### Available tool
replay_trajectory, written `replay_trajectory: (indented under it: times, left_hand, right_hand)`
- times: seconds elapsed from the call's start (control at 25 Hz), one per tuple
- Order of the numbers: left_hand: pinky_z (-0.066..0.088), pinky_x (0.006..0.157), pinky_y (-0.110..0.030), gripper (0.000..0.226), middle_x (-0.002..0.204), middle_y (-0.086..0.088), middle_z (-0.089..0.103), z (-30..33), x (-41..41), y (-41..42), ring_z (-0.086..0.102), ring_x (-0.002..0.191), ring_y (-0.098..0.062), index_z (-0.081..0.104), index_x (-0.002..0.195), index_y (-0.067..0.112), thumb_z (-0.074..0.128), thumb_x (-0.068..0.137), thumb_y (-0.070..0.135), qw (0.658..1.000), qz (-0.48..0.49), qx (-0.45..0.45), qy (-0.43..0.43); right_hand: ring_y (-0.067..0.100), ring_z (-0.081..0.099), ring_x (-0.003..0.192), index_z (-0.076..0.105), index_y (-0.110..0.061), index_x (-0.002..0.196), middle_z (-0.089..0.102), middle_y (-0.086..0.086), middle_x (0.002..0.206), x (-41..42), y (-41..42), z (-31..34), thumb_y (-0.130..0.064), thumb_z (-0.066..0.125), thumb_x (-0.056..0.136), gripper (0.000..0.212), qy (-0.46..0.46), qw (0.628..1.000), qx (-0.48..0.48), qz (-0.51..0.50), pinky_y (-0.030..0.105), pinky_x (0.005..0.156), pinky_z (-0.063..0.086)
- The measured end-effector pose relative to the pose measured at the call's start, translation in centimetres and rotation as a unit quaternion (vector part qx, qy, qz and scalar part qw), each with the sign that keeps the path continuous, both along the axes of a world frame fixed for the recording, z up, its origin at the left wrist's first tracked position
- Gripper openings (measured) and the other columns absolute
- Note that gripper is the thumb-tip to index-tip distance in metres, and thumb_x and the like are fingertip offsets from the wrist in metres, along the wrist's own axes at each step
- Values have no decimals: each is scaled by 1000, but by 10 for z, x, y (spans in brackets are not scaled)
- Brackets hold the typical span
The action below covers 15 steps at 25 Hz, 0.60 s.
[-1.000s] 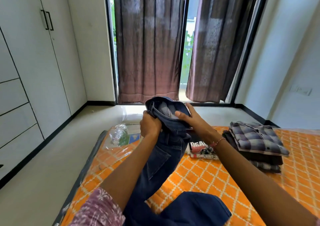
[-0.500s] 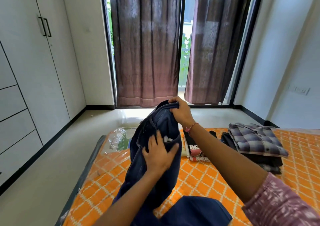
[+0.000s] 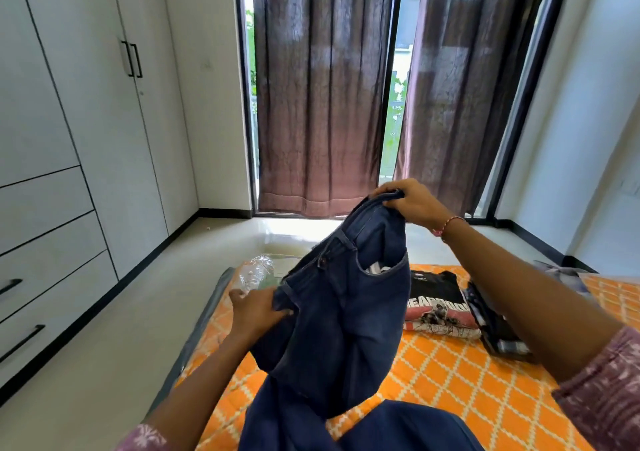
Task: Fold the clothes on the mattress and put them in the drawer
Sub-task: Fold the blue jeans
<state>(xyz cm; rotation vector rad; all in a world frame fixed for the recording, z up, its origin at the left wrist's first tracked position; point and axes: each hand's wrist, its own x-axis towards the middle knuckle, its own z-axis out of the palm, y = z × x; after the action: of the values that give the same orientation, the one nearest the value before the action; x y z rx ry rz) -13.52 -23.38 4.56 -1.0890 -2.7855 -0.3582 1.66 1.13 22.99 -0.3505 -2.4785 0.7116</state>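
Dark blue jeans (image 3: 339, 319) hang in the air over the orange patterned mattress (image 3: 450, 374), waistband up and front side toward me. My right hand (image 3: 412, 203) grips the top of the waistband, raised high. My left hand (image 3: 258, 312) pinches the jeans' left edge, lower down. The legs trail toward my lap. A folded black printed T-shirt (image 3: 438, 303) lies on the mattress behind the jeans. Next to it on the right sits a stack of folded dark checked clothes (image 3: 495, 329), partly hidden by my right arm. White drawers (image 3: 45, 270) with black handles are in the wardrobe at left.
A crumpled clear plastic bag (image 3: 256, 272) lies at the mattress's far left corner. Pale floor (image 3: 114, 339) runs between mattress and wardrobe. Brown curtains (image 3: 322, 87) cover the window ahead. White walls stand at right.
My right hand lifted the waistband higher and to the right. My left hand slid from the jeans' front to their left edge, spreading them open. The view swung left.
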Motion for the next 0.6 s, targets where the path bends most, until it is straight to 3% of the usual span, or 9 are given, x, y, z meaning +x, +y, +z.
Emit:
replay_trajectory:
  times: [0.08, 0.16, 0.28, 0.4, 0.48, 0.52, 0.56, 0.6]
  left_hand:
    - [40, 85, -35, 40, 109, -10, 66, 2, -11, -4, 58, 106, -27, 62, 107, 14, 61, 85, 47, 991, -51, -76, -94]
    - [45, 82, -37, 35, 104, -14, 66, 17, -20, -10, 60, 101, -30, 65, 100, 9, 63, 85, 40, 991, -61, -64, -96]
    - [49, 82, -36, 23, 98, -11, 69, 69, -42, -18, 62, 97, -29, 70, 92, 15, 68, 80, 35, 995, -15, 43, -89]
    - [39, 89, -35, 21, 95, -4, 67, 134, -52, -8, 61, 96, -25, 67, 92, 20, 62, 84, 38, 994, 26, -7, 103]
    - [32, 93, -39, 13, 96, -5, 62, 179, -55, 1, 57, 98, -27, 65, 90, 17, 58, 87, 28, 973, 52, -18, 223]
    - [31, 95, -41, 10, 98, -8, 59, 200, -57, 3, 54, 100, -28, 65, 89, 16, 58, 87, 23, 971, 65, 34, 226]
    - [34, 95, -43, 6, 99, -10, 58, 220, -60, 5, 54, 100, -30, 64, 88, 15, 60, 86, 20, 970, 74, 141, 186]
    - [39, 92, -42, 5, 100, -12, 60, 237, -59, 7, 56, 99, -31, 64, 90, 13, 63, 85, 15, 949, 70, 294, 93]
  right_hand:
    - [22, 58, 96, 72, -7, 105, 67, 8, 100, 8, 13, -3, 6, 56, 86, 28, -37, 995, 80, -38, 29, 84, 44]
    - [23, 58, 91, 73, -6, 101, 67, 9, 96, 20, 25, -13, 6, 58, 85, 25, -39, 993, 85, -74, 27, 79, 41]
    - [14, 52, 71, 70, -5, 78, 63, 6, 78, 35, 35, -23, 14, 50, 84, 29, 2, 993, -87, -84, 18, 61, 43]
    - [13, 43, 60, 57, -9, 62, 53, 4, 64, 35, 41, -11, 17, 39, 80, 37, 59, 971, -210, -99, 9, 42, 35]
    - [13, 44, 63, 57, -11, 65, 53, 5, 68, 33, 45, 14, 17, 40, 79, 36, 117, 956, -250, -97, 12, 44, 39]
    - [13, 47, 66, 58, -13, 70, 55, 4, 72, 34, 48, 28, 16, 42, 81, 36, 151, 948, -266, -88, 13, 49, 43]
    - [13, 51, 70, 58, -15, 77, 57, 3, 77, 35, 52, 43, 16, 45, 82, 34, 198, 931, -297, -74, 14, 55, 48]
    - [13, 55, 72, 58, -15, 83, 60, 3, 78, 36, 56, 55, 15, 48, 84, 31, 248, 903, -347, -56, 16, 60, 52]
